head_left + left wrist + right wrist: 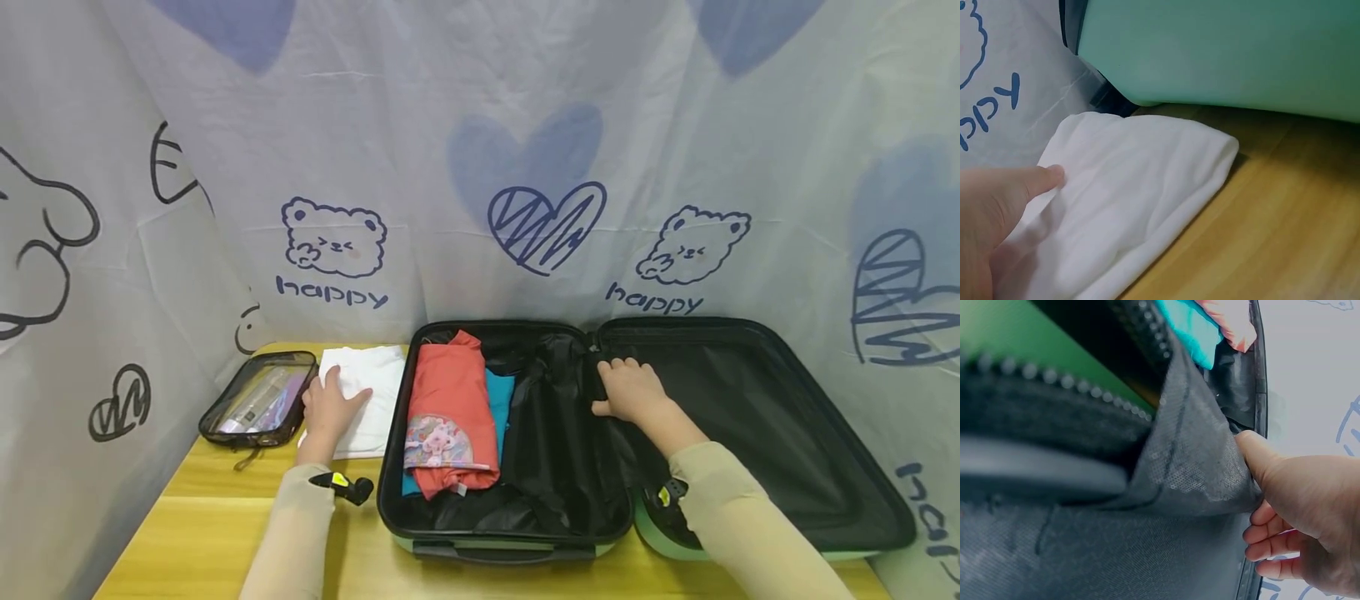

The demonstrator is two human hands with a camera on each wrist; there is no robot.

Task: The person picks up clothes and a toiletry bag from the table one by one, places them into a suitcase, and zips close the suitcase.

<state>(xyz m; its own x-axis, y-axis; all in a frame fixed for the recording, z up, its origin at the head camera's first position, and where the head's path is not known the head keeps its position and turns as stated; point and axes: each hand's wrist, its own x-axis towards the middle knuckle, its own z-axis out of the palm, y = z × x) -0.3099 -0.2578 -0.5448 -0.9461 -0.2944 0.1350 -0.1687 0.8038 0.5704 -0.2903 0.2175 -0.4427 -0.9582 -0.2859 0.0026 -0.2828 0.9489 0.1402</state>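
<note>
White cloth [365, 392] under left hand [330, 410]

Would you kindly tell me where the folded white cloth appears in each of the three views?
Head: the folded white cloth lies left of centre, under the left hand, beside the open green suitcase.
Left wrist: it fills the lower left, touched by the fingers.
Right wrist: not in it.
Shared landmark: the suitcase's green shell.

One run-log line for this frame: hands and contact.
left hand: rests on white folded cloth | right hand: grips black lining at suitcase hinge | packed: orange garment
</note>
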